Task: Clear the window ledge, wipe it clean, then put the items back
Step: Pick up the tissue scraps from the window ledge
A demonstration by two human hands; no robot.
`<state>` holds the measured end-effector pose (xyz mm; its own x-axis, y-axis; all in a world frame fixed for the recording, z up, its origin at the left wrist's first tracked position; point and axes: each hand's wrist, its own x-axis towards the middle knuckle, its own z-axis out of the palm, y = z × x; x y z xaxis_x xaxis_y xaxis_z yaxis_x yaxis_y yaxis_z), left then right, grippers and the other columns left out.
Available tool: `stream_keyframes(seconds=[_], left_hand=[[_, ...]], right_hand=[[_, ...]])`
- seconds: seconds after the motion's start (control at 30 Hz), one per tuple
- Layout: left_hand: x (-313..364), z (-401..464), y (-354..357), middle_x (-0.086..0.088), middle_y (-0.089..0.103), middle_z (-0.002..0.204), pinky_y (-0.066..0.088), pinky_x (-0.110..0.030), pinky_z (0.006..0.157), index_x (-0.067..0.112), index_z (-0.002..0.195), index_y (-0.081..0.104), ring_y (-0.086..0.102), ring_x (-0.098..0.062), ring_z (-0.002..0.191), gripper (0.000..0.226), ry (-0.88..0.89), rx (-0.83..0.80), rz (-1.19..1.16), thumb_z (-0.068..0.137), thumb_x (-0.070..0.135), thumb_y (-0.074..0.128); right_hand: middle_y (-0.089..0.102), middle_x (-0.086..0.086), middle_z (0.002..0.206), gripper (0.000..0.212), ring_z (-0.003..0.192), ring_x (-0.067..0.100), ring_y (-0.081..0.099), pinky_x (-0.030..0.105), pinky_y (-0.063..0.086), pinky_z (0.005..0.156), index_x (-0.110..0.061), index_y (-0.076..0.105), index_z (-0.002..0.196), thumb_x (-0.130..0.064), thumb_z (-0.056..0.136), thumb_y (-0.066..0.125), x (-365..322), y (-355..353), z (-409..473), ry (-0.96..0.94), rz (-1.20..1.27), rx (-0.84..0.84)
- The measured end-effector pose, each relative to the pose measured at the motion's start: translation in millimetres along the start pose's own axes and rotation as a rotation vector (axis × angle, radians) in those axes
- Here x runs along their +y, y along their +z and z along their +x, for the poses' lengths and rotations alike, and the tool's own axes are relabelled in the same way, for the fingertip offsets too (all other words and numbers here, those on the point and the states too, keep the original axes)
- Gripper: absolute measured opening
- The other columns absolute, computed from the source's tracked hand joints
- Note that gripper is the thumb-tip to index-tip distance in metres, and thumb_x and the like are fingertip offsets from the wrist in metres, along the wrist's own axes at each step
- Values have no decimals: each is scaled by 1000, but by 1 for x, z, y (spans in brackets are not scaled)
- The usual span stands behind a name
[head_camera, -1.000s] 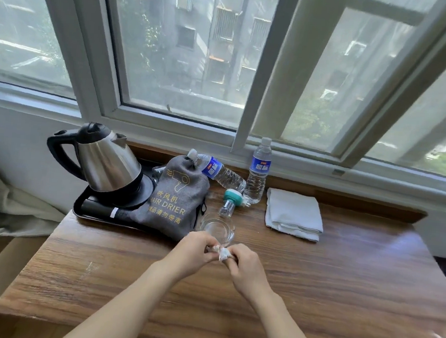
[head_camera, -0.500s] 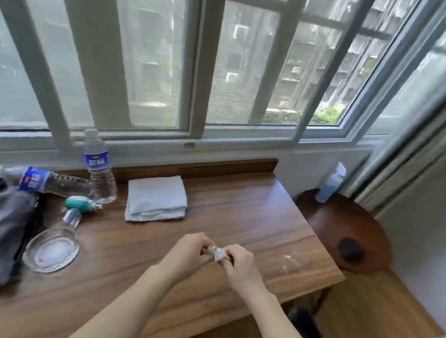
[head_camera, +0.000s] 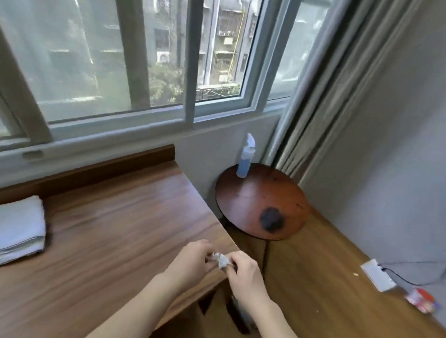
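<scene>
left hand [head_camera: 192,259]: back up, fingers curled inward toward right hand, pinching one side of small crumpled white scrap [head_camera: 220,259]
right hand [head_camera: 245,273]: back up, fingers curled, pinching other side of same scrap
hands: fingertips nearly meeting, just apart across scrap
left forearm [head_camera: 136,306]: bare, entering from bottom edge, angled up and right
right forearm [head_camera: 281,330]: bare, entering from bottom edge, angled up and left
wrists: both roughly straight

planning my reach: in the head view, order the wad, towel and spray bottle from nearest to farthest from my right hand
1. Wad: pinched in the right hand, by the table corner.
2. Spray bottle: ahead, on the round stool.
3. Towel: far left on the table.
</scene>
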<state>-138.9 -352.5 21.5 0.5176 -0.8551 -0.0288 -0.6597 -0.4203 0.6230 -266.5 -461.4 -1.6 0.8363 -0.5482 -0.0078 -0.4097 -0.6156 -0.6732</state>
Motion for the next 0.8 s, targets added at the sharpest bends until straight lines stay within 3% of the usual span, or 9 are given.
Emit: stream_keyframes(seconds=[0.13,0.43,0.57,0.67,0.73,0.8], left_hand=[[29,38,46,9,63,90,49,-26,75,22,92,72,58,-11,82,10,72,-81,-5,87,25,64],[61,110,160,0,64,108,46,-22,78,18,113,70,62,-18,94,23,82,-259,39,95,24,56],[60,135,218,-2,64,110,49,-26,82,17,115,68,63,-20,97,24,-19,-355,55,96,22,54],[53,153,265,-4,66,104,51,-33,83,13,102,68,63,-23,95,20,-123,-428,46,92,19,52],[47,164,298,-7,67,96,47,-28,74,11,82,63,62,-24,90,16,-192,-463,40,90,16,50],[37,173,334,-7,65,83,37,-25,63,17,64,48,60,-24,79,27,-299,-476,-22,90,13,49]], right_hand=[[55,-10,83,11,74,6,51,19,38,66,-12,69,91,-17,95,60,47,-25,-6,132,-4,94],[52,-13,80,11,75,7,52,16,38,64,-16,65,83,-15,93,61,157,-35,-7,397,18,173],[48,-12,75,39,68,4,47,13,35,61,-35,46,66,-9,90,61,215,-25,1,445,33,138],[45,-11,70,55,64,4,45,10,35,60,-47,48,55,-6,89,63,266,-8,9,482,76,132],[41,-14,66,58,62,0,40,12,33,59,-54,51,60,-6,88,65,302,11,13,497,95,133],[38,-17,65,53,61,2,38,20,28,58,-41,44,55,-7,86,69,340,34,14,530,98,133]])
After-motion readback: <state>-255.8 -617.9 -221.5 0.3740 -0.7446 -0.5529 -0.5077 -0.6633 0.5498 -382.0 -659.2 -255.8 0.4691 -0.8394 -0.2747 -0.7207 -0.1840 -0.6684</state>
